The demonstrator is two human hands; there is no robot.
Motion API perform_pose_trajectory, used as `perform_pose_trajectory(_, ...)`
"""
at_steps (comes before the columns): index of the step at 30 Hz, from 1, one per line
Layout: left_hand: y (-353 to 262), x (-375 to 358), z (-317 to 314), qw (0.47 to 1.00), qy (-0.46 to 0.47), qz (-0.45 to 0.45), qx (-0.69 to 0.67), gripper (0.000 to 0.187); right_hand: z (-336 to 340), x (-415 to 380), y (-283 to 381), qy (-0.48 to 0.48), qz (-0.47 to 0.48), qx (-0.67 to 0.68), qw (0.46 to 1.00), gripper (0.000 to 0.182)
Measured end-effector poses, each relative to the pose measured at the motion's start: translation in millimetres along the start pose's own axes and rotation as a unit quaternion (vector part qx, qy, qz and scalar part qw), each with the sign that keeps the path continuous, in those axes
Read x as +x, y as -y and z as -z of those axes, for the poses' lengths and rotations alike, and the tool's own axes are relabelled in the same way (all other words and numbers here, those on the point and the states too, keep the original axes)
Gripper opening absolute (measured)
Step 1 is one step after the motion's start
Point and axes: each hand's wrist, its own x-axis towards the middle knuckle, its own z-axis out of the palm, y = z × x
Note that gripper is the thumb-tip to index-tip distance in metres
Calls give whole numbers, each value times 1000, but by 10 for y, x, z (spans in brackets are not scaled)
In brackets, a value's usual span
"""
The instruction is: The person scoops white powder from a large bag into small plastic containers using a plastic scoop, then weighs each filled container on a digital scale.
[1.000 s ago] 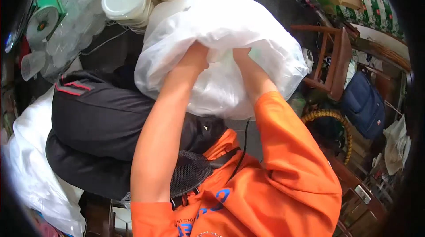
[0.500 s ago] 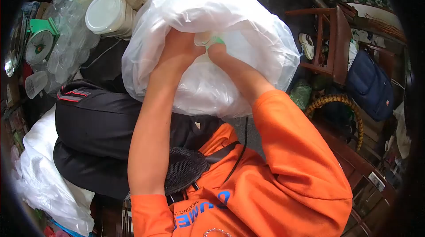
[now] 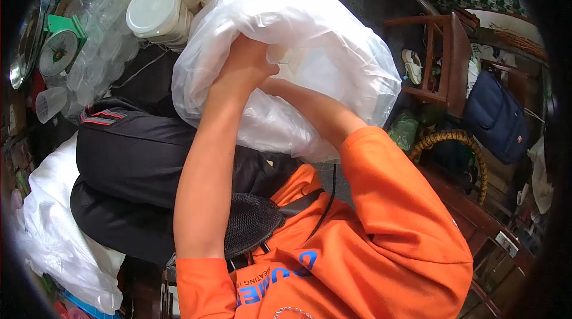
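A large white plastic bag (image 3: pixel 351 39) stands with its mouth rolled open in front of my knees. Inside its mouth, at the left side, is my left hand (image 3: pixel 249 61), its fingers mostly turned away from view and a thumb pointing right. My right hand (image 3: pixel 271 86) reaches in from the right, and its fingers are hidden behind my left hand. What either hand holds, if anything, cannot be made out. Pale, whitish contents (image 3: pixel 295 63) show deeper in the bag.
Lidded white tubs (image 3: pixel 154 10) stand at the upper left, beside a green scale (image 3: pixel 59 51) and clear plastic cups (image 3: pixel 95 51). A wooden chair (image 3: pixel 456 63) and a dark blue backpack (image 3: pixel 497 116) are at the right. White sacking (image 3: pixel 65 218) lies at the lower left.
My right hand has moved left and down, behind my left hand. The green thing seen at its fingers is out of sight. The view has shifted slightly.
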Motion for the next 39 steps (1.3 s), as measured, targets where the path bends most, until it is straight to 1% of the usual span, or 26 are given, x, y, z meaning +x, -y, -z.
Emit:
perform_pose_trajectory(3,7,-1,-5,999,-33,7,28,63,11,21,72,30,32,63,997,23)
perform_pose_trajectory(5,15,-3,19,998,26,47,15,70,-58,-44,68,54,48,107,992,23)
perform_pose_trajectory(7,-21,-41,43,998,27,47,20,73,-31,-23,-92,56,58,121,989,23)
perform_pose_trajectory(8,-20,-27,72,998,29,48,31,77,-61,141,-377,28,194,50,979,23)
perform_pose_trajectory(9,-17,-15,82,998,24,43,34,77,-44,210,-558,1,325,-21,946,26)
perform_pose_trajectory(10,-6,-16,62,998,31,43,35,79,60,1,-465,-4,326,-23,945,26)
perform_pose_trajectory(11,-4,-13,53,998,39,41,37,81,200,-388,-222,7,154,184,971,26)
perform_pose_trajectory(12,-7,-12,47,998,39,35,39,81,327,-756,-5,19,-28,381,924,26)
perform_pose_trajectory(14,-11,-26,23,998,17,17,56,82,478,-1225,200,-4,-43,410,911,23)
perform_pose_trajectory(16,-5,11,30,998,47,19,48,83,534,-1685,353,-25,-61,441,895,22)
perform_pose_trajectory(18,-13,11,29,996,70,25,39,84,539,-2103,477,-113,-49,465,877,23)
perform_pose_trajectory(19,-22,12,36,997,63,27,47,86,511,-2249,469,-140,-47,467,872,24)
perform_pose_trajectory(20,-33,6,47,996,56,31,54,87,509,-2416,496,-142,-47,464,873,24)
perform_pose_trajectory(22,-94,-19,82,994,63,43,74,89,516,-2738,596,-218,-46,438,871,30)
perform_pose_trajectory(23,-126,-20,104,991,70,55,95,91,533,-2850,628,-218,-45,434,873,30)
perform_pose_trajectory(25,-161,-44,115,992,68,61,93,90,558,-3021,668,-268,-39,405,873,30)
perform_pose_trajectory(26,-170,-61,119,991,70,64,93,88,572,-3072,679,-265,-38,401,876,30)
perform_pose_trajectory(27,-180,-49,122,991,68,70,91,88,584,-3111,686,-302,-29,365,880,30)
perform_pose_trajectory(29,-177,9,128,979,154,81,109,87,617,-3123,778,-375,-15,288,881,29)
perform_pose_trajectory(30,-160,-13,103,979,153,87,107,87,640,-3132,850,-370,-14,285,884,29)
perform_pose_trajectory(32,-127,-61,47,985,106,47,125,89,703,-3166,1037,-449,13,125,885,31)
perform_pose_trajectory(33,-121,-56,49,985,104,53,124,89,739,-3161,1137,-445,15,121,887,31)
perform_pose_trajectory(35,-92,-36,65,981,125,48,140,91,792,-3128,1331,-487,12,-46,872,30)
perform_pose_trajectory(36,-72,-9,36,981,122,58,138,91,814,-3120,1393,-480,18,-51,875,30)
perform_pose_trajectory(38,-19,-3,-16,982,147,61,101,89,839,-3056,1542,-493,25,-164,854,28)
perform_pose_trajectory(39,-2,-26,-22,982,140,81,101,89,841,-3008,1624,-483,42,-170,858,28)
